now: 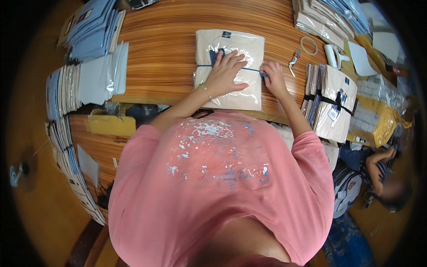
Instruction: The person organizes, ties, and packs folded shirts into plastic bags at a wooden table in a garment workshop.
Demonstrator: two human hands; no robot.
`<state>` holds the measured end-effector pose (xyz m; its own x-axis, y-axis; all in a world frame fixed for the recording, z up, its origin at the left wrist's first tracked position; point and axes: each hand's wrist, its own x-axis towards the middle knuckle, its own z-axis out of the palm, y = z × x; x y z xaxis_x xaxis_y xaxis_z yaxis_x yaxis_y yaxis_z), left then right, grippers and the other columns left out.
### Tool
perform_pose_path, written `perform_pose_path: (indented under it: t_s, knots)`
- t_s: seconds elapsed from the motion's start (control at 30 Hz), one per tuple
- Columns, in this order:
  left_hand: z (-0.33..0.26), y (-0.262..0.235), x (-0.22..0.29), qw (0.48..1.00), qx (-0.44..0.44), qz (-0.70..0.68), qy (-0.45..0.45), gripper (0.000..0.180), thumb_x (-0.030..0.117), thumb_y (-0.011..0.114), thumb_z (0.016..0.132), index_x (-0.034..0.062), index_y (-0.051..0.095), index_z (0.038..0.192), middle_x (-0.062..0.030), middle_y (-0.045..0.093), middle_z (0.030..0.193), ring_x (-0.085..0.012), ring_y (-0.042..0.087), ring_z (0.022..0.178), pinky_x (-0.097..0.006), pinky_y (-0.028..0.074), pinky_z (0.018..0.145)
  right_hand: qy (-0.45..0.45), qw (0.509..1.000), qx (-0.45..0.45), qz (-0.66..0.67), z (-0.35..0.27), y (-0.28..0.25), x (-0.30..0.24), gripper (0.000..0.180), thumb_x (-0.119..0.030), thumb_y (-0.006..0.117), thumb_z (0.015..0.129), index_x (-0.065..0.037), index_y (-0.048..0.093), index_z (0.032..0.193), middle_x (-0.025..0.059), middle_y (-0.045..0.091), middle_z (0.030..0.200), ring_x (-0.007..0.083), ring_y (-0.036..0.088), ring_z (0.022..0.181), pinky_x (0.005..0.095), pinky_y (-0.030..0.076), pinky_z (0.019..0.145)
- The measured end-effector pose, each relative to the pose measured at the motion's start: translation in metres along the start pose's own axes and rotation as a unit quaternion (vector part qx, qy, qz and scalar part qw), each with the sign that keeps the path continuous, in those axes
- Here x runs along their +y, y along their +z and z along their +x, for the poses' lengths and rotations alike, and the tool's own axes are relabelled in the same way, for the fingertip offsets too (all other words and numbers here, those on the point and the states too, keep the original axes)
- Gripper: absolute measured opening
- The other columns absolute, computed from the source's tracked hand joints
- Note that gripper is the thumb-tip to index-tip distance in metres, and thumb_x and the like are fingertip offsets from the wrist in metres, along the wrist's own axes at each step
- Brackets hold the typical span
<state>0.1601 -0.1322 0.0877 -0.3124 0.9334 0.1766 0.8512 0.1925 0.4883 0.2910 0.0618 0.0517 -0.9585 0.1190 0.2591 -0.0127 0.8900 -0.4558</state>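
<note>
A stack of flat, clear-wrapped beige garments (242, 95) lies on the wood-grain table in front of me. A thin dark blue strip (253, 70) runs across its middle. My left hand (224, 76) rests on top of the stack with its fingers spread, over part of the strip. At the stack's right edge, my right hand (274, 79) has its fingers closed on the blue strip. How the strip runs under the stack is hidden.
Blue packed garments (93, 29) are piled at the far left, with more packs (66, 91) nearer. On the right sit a bundle tied with black ribbon (336, 100), a pale ring (309, 45) and a white handled tool (332, 57). Another person (377, 171) is at the lower right.
</note>
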Motion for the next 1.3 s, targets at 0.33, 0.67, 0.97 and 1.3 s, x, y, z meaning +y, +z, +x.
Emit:
perform_pose_path:
  t_s: [0.33,0.67,0.97,1.3]
  knots:
    - [-0.092,-0.032,-0.082,0.715,0.008,-0.515,-0.472,0.043,0.034,0.047,0.092,-0.0014,0.046,0.117,-0.0136,0.057,0.107,-0.0232,0.056,0.095,-0.032,0.045,0.083,0.464,0.668,0.136,0.566,-0.011,0.005,-0.012,0.033,-0.029,0.049,0.092,-0.004,0.046,0.112,0.0081,0.059,0.098,0.0165,0.057,0.087,0.0284,0.044,0.081]
    - [-0.090,-0.011,-0.053,0.908,-0.034,-0.305,-0.286,0.049,0.034,0.041,0.095,-0.0041,0.042,0.125,-0.0125,0.055,0.115,-0.0178,0.051,0.104,-0.030,0.038,0.094,0.503,0.644,-0.022,0.576,0.009,0.002,-0.074,0.047,-0.041,0.047,0.091,-0.002,0.048,0.118,0.0112,0.054,0.113,0.0192,0.051,0.102,0.0311,0.041,0.088]
    - [-0.033,-0.017,-0.083,0.811,0.094,-0.425,-0.391,0.063,0.046,0.042,0.092,-0.0044,0.035,0.129,-0.0154,0.049,0.122,-0.0216,0.048,0.111,-0.028,0.035,0.096,0.428,0.711,0.028,0.557,0.022,0.010,-0.071,0.066,-0.040,0.062,0.082,0.006,0.040,0.123,0.0166,0.055,0.111,0.0220,0.054,0.099,0.0311,0.044,0.085]
    - [-0.098,0.032,-0.080,0.880,0.291,-0.376,-0.006,0.063,0.037,0.056,0.086,-0.0017,0.033,0.129,-0.0148,0.045,0.124,-0.0242,0.044,0.115,-0.035,0.035,0.096,0.257,0.813,0.073,0.517,-0.013,-0.029,-0.091,0.049,-0.002,0.078,0.060,0.001,0.057,0.104,0.0076,0.062,0.101,0.0170,0.058,0.090,0.0292,0.048,0.079]
